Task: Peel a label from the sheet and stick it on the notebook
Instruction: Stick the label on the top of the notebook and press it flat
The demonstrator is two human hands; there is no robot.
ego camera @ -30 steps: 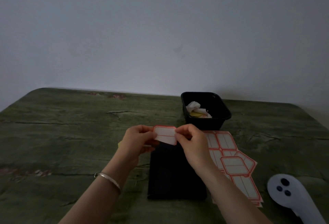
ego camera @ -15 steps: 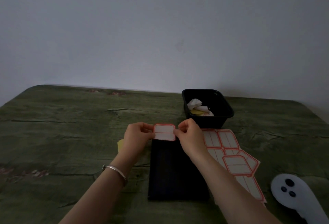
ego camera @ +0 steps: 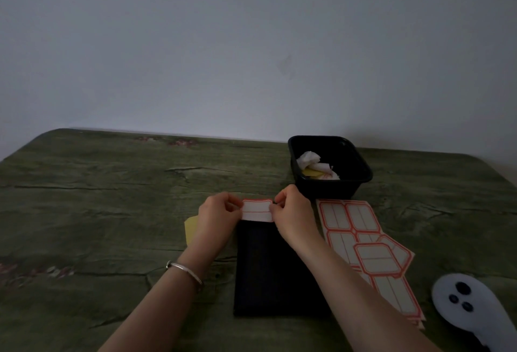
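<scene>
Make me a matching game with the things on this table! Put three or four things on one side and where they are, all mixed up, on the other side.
Things:
1. label
2. notebook
3. black tub
4. label sheets

Places:
A. flat on the table, right of the notebook
B. at the far side of the table, with crumpled paper inside
C. pinched between the left hand and right hand
D. flat on the table, under the forearms

Pairs: 1-C, 2-D, 3-B, 4-A
</scene>
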